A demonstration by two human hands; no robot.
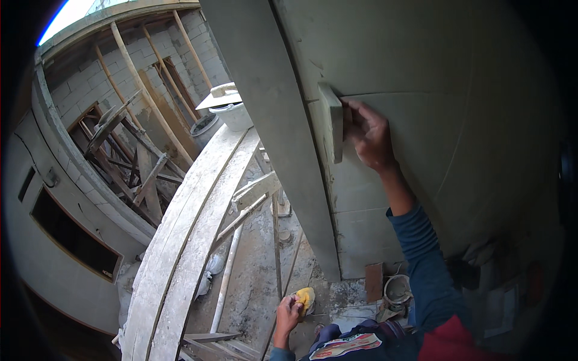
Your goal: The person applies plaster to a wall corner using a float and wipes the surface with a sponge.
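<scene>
Up on the grey plastered wall (397, 156), my right hand (370, 138) grips a pale, flat plastering float (332, 123). The float stands on edge along the seam beside a smooth grey column (271, 120). My fingers wrap around its back and hide the handle. Low in front of my body, my left hand (288, 313) is closed on a yellow sponge (305, 298), away from the wall.
Left of the column runs a scaffold of dusty planks (198, 210). At its far end a bucket (233, 115) carries a flat board (220, 97), near a dark tub (206, 125). Below are wooden supports (256, 189), a pale pole (227, 277) and a round pail (397, 289).
</scene>
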